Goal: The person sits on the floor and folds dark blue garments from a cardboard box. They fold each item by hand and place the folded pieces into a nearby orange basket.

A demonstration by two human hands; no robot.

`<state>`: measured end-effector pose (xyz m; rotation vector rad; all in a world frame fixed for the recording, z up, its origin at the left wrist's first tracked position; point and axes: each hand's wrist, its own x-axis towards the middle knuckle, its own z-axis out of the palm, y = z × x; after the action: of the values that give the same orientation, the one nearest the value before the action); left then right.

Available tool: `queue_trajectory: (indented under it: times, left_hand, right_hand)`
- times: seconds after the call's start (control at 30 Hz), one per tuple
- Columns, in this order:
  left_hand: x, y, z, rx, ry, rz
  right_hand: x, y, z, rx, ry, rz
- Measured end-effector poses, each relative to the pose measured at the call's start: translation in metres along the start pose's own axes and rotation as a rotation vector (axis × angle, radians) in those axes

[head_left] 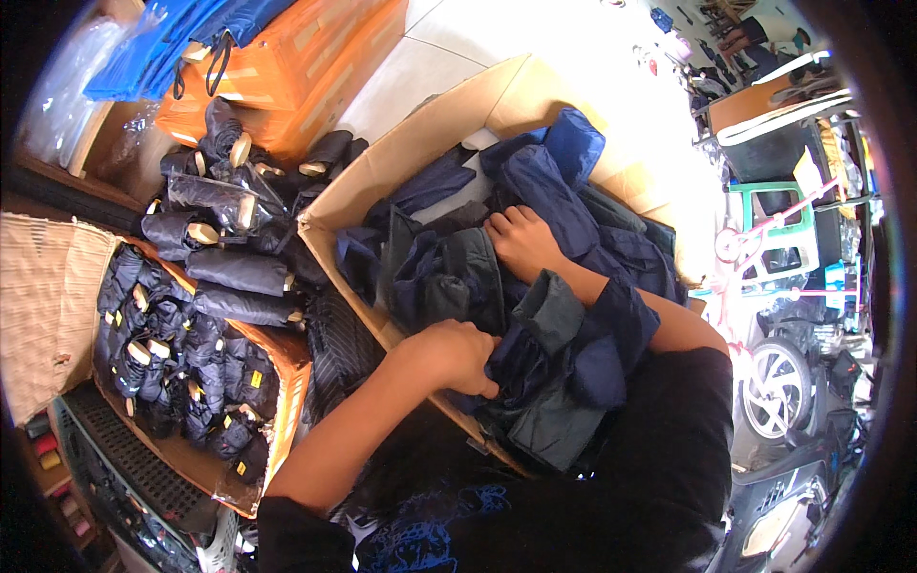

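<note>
A large cardboard box (336,198) in front of me holds a heap of dark blue cloth (549,183) and dark grey cloth (449,277) pieces, loosely folded. My right hand (521,241) reaches into the middle of the heap, its fingers curled into the dark cloth. At the near left side of the box, my left hand (451,358) is closed on a bunch of dark blue fabric, thumb toward the heap; the fingertips are partly hidden. Grey and blue cloth hangs over the near edge against my body.
To the left, another carton (287,392) is packed with folded black umbrellas (181,353). More black umbrellas (244,272) are piled behind it. Orange wrapped packages (296,67) stand at the far left. On the right are a green stool (778,196) and a motorcycle wheel (776,387).
</note>
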<state>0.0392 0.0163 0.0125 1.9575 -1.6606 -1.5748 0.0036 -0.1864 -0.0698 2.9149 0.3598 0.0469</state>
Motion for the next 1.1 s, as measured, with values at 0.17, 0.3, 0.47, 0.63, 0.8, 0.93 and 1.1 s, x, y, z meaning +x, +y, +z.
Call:
queue_trajectory:
  times: [0.17,0.3,0.47,0.63,0.8,0.93,1.1]
  left_hand:
    - [0.002,-0.001,0.003,-0.004,0.018,0.000]
    - [0.005,-0.004,0.007,-0.006,0.019,0.043]
    - [0.000,-0.001,0.004,0.008,0.036,0.012]
    - [-0.002,0.003,-0.001,0.019,0.016,-0.024]
    - [-0.001,0.003,0.000,0.010,0.037,0.001]
    - [0.003,-0.003,0.007,0.005,0.066,0.028]
    - [0.006,-0.005,0.010,0.012,0.071,0.011]
  right_hand:
    - [0.004,0.016,-0.021,0.292,0.351,-0.354]
    - [0.007,0.025,-0.019,0.761,0.007,-0.124]
    - [0.016,0.034,-0.022,0.626,-0.070,0.238]
    - [0.020,0.041,-0.006,0.170,-0.116,0.227]
    - [0.048,0.046,0.022,0.246,-0.227,0.268]
    - [0.053,0.057,0.045,0.274,-0.145,0.147]
    - [0.051,0.067,0.022,0.342,-0.026,-0.014]
